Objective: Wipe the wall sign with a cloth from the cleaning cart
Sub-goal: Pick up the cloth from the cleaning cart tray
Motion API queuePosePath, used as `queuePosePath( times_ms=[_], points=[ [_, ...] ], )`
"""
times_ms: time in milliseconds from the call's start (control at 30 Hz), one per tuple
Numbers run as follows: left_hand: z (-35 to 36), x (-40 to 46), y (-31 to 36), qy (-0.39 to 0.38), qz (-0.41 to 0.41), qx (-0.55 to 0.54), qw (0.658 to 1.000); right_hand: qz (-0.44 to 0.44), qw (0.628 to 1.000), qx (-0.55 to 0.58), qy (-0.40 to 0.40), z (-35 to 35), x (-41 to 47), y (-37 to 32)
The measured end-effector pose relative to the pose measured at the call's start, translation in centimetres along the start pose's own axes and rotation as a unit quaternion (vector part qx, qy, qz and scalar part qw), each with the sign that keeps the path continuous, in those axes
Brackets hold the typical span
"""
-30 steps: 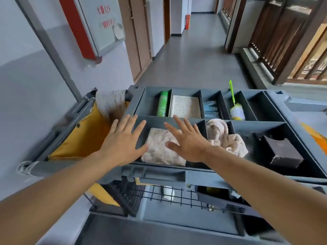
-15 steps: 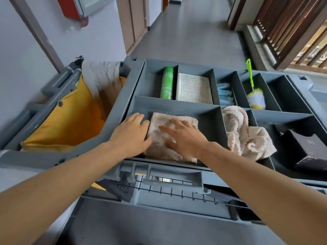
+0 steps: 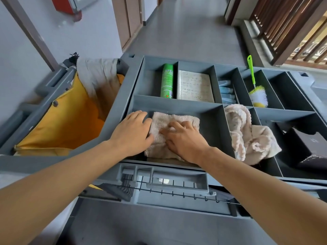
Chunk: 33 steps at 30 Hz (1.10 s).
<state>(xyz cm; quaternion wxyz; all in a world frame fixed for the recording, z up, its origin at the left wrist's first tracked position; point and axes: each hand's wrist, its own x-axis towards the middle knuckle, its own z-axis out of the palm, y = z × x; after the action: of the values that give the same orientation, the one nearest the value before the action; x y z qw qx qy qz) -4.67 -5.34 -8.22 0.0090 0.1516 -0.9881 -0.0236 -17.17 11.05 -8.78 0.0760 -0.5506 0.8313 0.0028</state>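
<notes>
At the far left, high on the pale wall, the lower corner of a red-framed wall sign (image 3: 67, 5) shows at the top edge of the view. Below it hangs the yellow fabric waste bag (image 3: 58, 124) on the left end of the grey plastic cleaning cart (image 3: 113, 110), with a grey-beige rag (image 3: 96, 75) draped over the bag's far rim.

The left hand (image 3: 131, 133) reaches into the near left compartment of the cart's top tray, its fingers curled over the left edge of a folded beige knitted cloth (image 3: 174, 119) that lies in that compartment. Just to the right, the right hand (image 3: 184, 138) lies on top of the same cloth, fingers bent and drawn together, bunching the fabric under their tips; whether they have truly pinched a fold cannot be told.

In the far row of compartments a green spray can (image 3: 167, 81) lies on its side, with a spiral-bound notebook with handwriting (image 3: 194, 88) just beside it on the right. Further right sit several small blue packets (image 3: 226, 93), then a bottle brush with a green handle and white-and-yellow bristles (image 3: 256, 92). A crumpled pale pink towel (image 3: 247, 137) spills over the divider to the right of the hands, and a dark box (image 3: 307, 144) sits in the near right compartment.
</notes>
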Motion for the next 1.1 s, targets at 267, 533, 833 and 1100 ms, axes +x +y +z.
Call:
queuePosePath(
  times_ms=[267, 533, 833, 1100],
  points=[
    [-0.7, -0.6, -0.1, 0.026, 0.002, 0.015, 1.000, -0.002, 1.000, -0.003, 0.017, -0.2, -0.1, -0.9],
    [-3.2, -1.3, -0.8, 0.042, -0.023, 0.048, 0.998, 0.046, 0.999, -0.001, 0.014, -1.0, 0.0, -1.8],
    [-8.2, -1.4, -0.5, 0.080, -0.054, 0.061, 0.993, 0.026, 0.990, 0.004, 0.140, -5.2, -1.3, -1.4],
    [-16.9, -1.5, 0.4, 0.132, -0.075, 0.089, 0.984, -0.007, 0.967, -0.007, 0.256, -13.8, -2.8, -1.3]
  ],
)
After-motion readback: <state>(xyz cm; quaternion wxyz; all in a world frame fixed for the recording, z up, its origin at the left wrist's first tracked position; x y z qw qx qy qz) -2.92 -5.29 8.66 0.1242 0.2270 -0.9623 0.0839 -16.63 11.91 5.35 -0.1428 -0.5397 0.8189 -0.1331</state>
